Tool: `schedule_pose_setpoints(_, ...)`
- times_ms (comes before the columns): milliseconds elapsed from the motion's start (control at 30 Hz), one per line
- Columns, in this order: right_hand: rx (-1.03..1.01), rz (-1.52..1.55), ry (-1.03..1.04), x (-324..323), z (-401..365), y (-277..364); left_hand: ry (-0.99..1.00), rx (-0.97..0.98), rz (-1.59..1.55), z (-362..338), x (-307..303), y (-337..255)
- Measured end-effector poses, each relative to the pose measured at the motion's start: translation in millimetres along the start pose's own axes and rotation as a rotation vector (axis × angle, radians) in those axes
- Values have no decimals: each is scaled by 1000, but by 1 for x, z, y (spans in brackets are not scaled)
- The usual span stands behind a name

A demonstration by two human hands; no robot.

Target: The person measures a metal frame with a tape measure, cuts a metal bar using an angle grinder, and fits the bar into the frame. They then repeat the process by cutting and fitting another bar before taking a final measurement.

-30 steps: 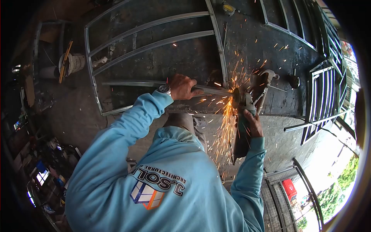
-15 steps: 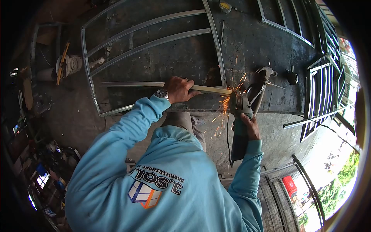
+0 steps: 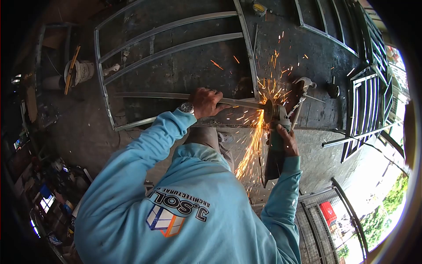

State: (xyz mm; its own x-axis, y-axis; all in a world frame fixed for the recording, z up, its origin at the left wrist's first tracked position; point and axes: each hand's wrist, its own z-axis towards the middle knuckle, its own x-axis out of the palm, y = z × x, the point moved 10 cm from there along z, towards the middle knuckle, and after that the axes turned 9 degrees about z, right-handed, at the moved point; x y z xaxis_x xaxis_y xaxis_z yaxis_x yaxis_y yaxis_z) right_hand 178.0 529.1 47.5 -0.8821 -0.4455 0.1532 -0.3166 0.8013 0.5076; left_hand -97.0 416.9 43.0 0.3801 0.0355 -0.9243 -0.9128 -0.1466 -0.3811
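Note:
My left hand [image 3: 206,103] is closed around a long metal bar [image 3: 244,104] that lies across the near side of the dark worktable. In my right hand [image 3: 287,140] is an angle grinder [image 3: 276,149], its body pointing down toward me. The grinder's disc [image 3: 268,111] meets the right end of the bar, and bright sparks [image 3: 252,154] stream down and scatter up from there. Just behind the bar, a welded metal frame [image 3: 176,57] rests on the worktable. A hammer [image 3: 303,86] lies right of the disc, partly hidden by the grinder.
A tape measure [image 3: 259,9] sits at the far edge of view. Slatted metal frames [image 3: 371,105] stand at the right. A bucket [image 3: 82,72] with a yellow stick across it is at left. Below right are a mesh panel [image 3: 321,224] and a red object [image 3: 328,213].
Sparks have grown much brighter and spread wider, with a long stream falling toward me. The grinder has shifted slightly right and up. My left hand keeps its hold on the bar.

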Motion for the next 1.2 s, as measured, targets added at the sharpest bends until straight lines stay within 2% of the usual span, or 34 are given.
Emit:
schedule_pose_setpoints(133,15,9,3,5,0,3,65,-21,5,-2,8,2)
schedule_pose_setpoints(200,33,17,-11,2,2,-1,-8,3,5,-2,1,0)
schedule_pose_setpoints(300,56,27,-36,-10,9,-15,-13,4,-2,-2,2,0)
schedule_pose_setpoints(400,-69,-91,-15,-27,17,-24,-13,-12,11,-2,0,0)
schedule_pose_setpoints(467,74,20,-7,-15,-3,-38,-3,-22,-34,-1,-3,-1)
schedule_pose_setpoints(533,14,10,-24,-20,-9,-41,15,-38,-74,-3,-7,1)
schedule_pose_setpoints(600,-1,83,-31,-23,-21,-47,-92,-41,-95,-6,-20,-1)
schedule_pose_setpoints(633,1,92,-46,-33,-21,-56,-84,-28,-105,-9,-18,-6)
schedule_pose_setpoints(700,-133,-32,-44,-50,-7,-58,41,-137,-128,-12,-4,2)
schedule_pose_setpoints(833,-42,47,-25,-13,-20,-38,2,-116,-116,-15,2,0)
schedule_pose_setpoints(900,-66,14,-56,-11,-18,-33,-81,-75,-61,-15,-10,-7)
schedule_pose_setpoints(1133,-110,-22,-82,-11,-8,-28,-105,-69,-57,-16,-7,-5)
schedule_pose_setpoints(1200,-197,-65,-37,-18,3,-29,-72,-72,-82,-16,-3,-4)
